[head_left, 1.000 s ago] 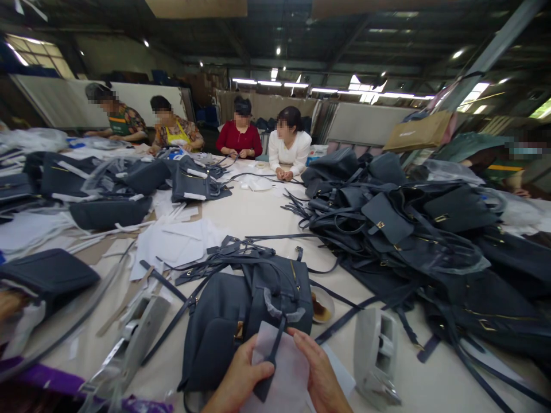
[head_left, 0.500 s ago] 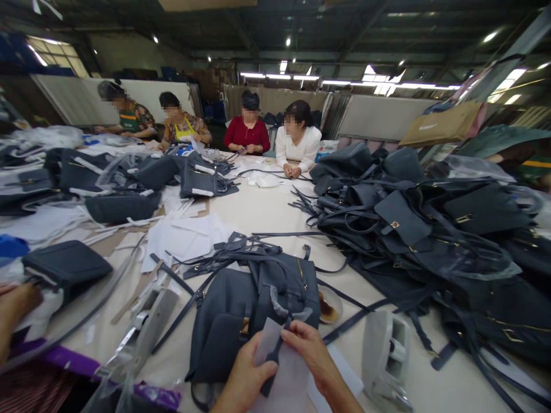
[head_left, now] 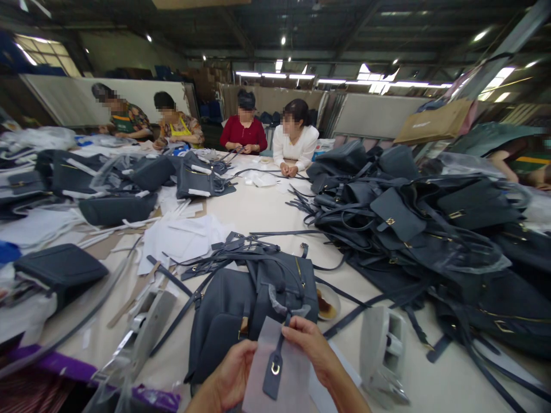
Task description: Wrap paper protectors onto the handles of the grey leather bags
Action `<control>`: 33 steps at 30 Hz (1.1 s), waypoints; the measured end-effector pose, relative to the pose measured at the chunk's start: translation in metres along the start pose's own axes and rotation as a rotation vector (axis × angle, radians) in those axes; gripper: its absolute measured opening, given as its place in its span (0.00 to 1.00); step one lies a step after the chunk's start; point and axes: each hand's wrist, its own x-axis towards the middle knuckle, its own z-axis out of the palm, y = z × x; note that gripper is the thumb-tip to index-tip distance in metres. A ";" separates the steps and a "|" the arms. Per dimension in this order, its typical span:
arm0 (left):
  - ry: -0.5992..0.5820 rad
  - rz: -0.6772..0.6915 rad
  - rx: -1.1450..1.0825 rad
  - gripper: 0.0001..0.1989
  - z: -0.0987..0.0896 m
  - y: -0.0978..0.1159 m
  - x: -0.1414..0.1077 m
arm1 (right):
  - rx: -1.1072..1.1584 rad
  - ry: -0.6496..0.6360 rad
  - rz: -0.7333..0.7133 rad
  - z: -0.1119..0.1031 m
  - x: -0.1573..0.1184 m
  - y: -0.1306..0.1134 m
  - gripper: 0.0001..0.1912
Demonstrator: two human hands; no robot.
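A translucent sheet [head_left: 257,391] is held upright in front of the dark backpack [head_left: 217,307]. My left hand [head_left: 232,370] grips the sheet's left edge, its fingers partly behind it. Over the sheet lies a dark leather tag [head_left: 271,385] with a gold U-shaped fitting. My right hand [head_left: 305,339] pinches the tag's narrow strap near the top of the sheet. The strap leads up to the backpack's handle [head_left: 274,299], which is wrapped in clear film.
Dark backpacks [head_left: 400,215] are heaped on the right, with more bags [head_left: 103,172] on the left. Grey tape dispensers [head_left: 383,350] stand on either side. A bowl [head_left: 336,304] with brown stuff sits behind the backpack. Several people [head_left: 243,135] are across the table.
My left thumb has come off the leather tag, and that hand has moved left to the sheet's edge. The tag's gold fitting now shows. My right hand still pinches the strap.
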 end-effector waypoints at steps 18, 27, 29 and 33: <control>-0.039 0.014 0.131 0.07 0.008 -0.006 0.017 | -0.032 0.017 0.016 -0.001 0.003 0.006 0.19; 0.066 0.101 0.202 0.18 0.019 -0.010 0.025 | -0.062 0.052 0.000 0.002 0.001 0.005 0.18; 0.104 0.104 0.217 0.19 0.021 -0.011 0.029 | -0.059 0.059 -0.005 0.002 0.001 0.004 0.19; 0.153 0.153 0.222 0.21 0.026 -0.014 0.036 | -0.010 0.082 -0.043 -0.003 -0.004 0.005 0.17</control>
